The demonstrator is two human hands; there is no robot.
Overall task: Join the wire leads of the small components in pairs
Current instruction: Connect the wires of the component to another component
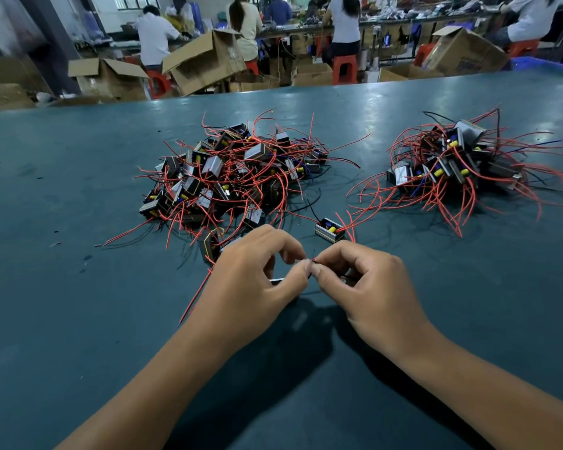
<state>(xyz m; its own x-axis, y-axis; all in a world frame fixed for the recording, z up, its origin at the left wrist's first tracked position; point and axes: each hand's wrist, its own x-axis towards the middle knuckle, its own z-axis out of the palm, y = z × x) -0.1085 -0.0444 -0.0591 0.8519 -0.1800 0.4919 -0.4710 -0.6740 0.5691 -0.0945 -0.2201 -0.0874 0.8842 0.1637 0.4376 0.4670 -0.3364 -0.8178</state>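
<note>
At a teal-topped bench [78, 319], a worker's left hand [257, 274] and right hand [361, 280] are each pinching thin red wire leads [313, 261] tip to tip before the tangled component pile [228, 177], a twist likely needing overlapped bare ends.

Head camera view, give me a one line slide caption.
Left hand and right hand pinch wire leads together before two component piles on a green table.

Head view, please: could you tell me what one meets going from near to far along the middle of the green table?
The two hands, left hand and right hand, pinching wire leads → single component → large pile of components → far table edge → cardboard boxes.
</note>
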